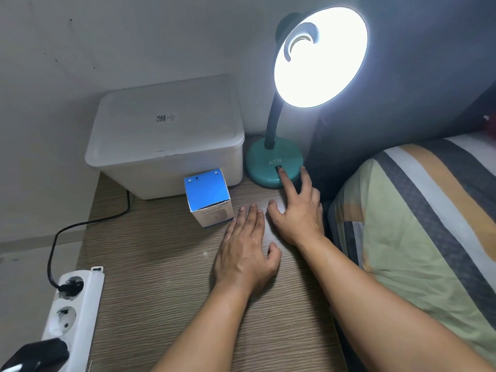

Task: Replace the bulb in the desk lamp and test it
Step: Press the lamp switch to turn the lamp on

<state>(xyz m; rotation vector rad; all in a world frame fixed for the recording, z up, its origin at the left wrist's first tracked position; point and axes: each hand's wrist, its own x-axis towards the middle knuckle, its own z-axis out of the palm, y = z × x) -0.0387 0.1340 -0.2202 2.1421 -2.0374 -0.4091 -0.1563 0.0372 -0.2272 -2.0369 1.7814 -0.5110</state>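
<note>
A teal desk lamp stands at the back right of the wooden table, its round base (264, 163) marked ATN. The shade (320, 56) faces me and glows bright white; the lit bulb inside is washed out by glare. My right hand (296, 208) reaches to the base, its index fingertip pressing on the dark switch (279, 169), other fingers spread. My left hand (245, 245) lies flat, palm down, on the table (161, 291) beside it, holding nothing.
A white lidded plastic bin (166, 138) sits at the back left. A small blue-topped cardboard box (208, 197) stands in front of it. A white power strip (71, 315) with a black plug and cable lies at the left edge. A striped pillow (418, 218) borders the right.
</note>
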